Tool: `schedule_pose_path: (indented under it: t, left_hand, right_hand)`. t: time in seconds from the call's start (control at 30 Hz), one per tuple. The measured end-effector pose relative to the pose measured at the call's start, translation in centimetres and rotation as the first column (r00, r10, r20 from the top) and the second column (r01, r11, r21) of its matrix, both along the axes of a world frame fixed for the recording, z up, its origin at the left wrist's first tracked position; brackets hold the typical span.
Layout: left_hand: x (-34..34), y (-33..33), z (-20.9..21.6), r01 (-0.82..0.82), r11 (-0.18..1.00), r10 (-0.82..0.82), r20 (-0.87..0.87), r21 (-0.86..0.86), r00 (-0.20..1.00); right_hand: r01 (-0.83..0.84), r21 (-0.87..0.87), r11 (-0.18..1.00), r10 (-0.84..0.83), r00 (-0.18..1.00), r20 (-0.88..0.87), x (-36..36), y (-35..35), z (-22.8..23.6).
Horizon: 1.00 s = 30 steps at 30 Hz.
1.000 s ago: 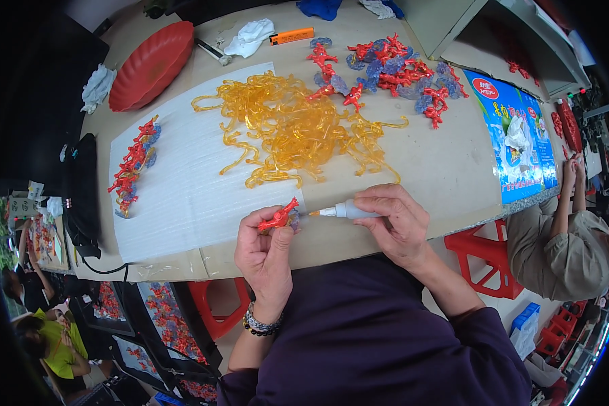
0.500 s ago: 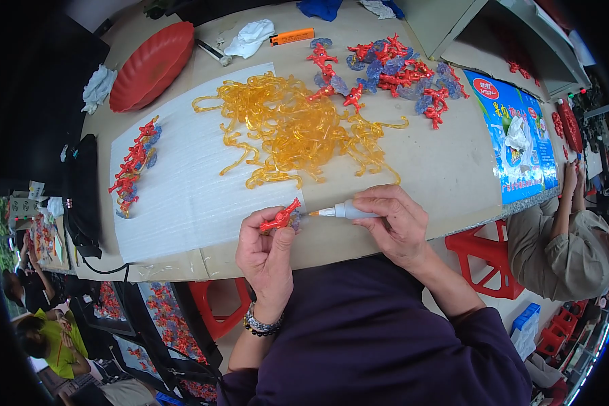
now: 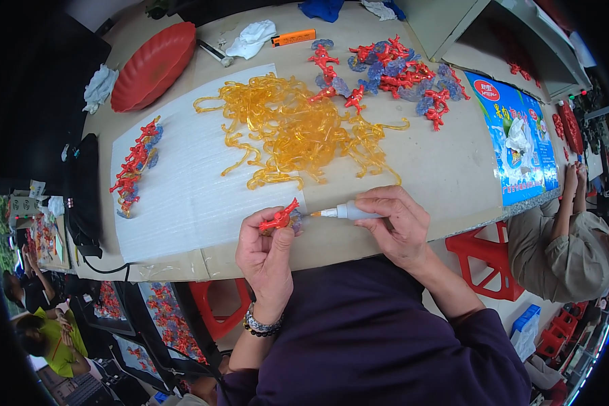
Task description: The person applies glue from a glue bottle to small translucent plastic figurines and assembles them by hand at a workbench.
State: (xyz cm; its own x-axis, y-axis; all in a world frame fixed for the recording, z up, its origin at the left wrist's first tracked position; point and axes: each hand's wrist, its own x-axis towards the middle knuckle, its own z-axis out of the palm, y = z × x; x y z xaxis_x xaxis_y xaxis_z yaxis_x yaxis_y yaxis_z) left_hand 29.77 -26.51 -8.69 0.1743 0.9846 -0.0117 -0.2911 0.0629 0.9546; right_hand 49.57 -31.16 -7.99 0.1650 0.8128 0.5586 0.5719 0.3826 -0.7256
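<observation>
Across the beige table (image 3: 453, 169), yellow strands (image 3: 298, 128) lie heaped, partly on a white sheet (image 3: 176, 183); red figures (image 3: 396, 74) cluster toward the far edge. By the near edge, the left hand (image 3: 265, 247) curls its fingers snugly round one figure (image 3: 281, 218); the right hand (image 3: 400, 227) pinches a pale bottle (image 3: 350, 210), its tip just beside.

Co-workers (image 3: 560, 254) and heaped red figures (image 3: 406, 74) show a workshop.
</observation>
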Motion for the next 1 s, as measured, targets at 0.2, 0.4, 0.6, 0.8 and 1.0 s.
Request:
schedule_pose_path:
  t: [0.2,0.4,0.6,0.8,1.0]
  left_hand:
    - [0.0,0.2,0.0,0.019,1.000,-0.019,0.066,-0.012,0.998]
    - [-0.2,0.6,0.7,0.057,0.993,-0.041,0.152,-0.108,0.988]
    - [0.2,0.9,2.2,0.171,0.934,-0.051,0.356,-0.314,0.933]
    - [0.2,1.2,3.3,0.218,0.860,-0.018,0.398,-0.462,0.917]
    - [0.5,1.4,3.8,0.200,0.832,-0.025,0.325,-0.517,0.945]
  right_hand:
    - [-0.010,0.012,1.000,0.009,1.000,0.018,0.1,0.1,0.0]
    - [-0.011,-0.011,1.000,0.011,1.000,-0.020,0.3,0.0,0.3]
    - [-0.010,0.023,1.000,0.011,0.998,-0.056,0.3,-0.1,1.0]
    - [0.002,0.096,0.995,-0.006,0.999,0.041,0.1,0.3,2.3]
    - [-0.036,0.183,0.982,0.002,0.983,0.181,0.3,0.9,3.0]
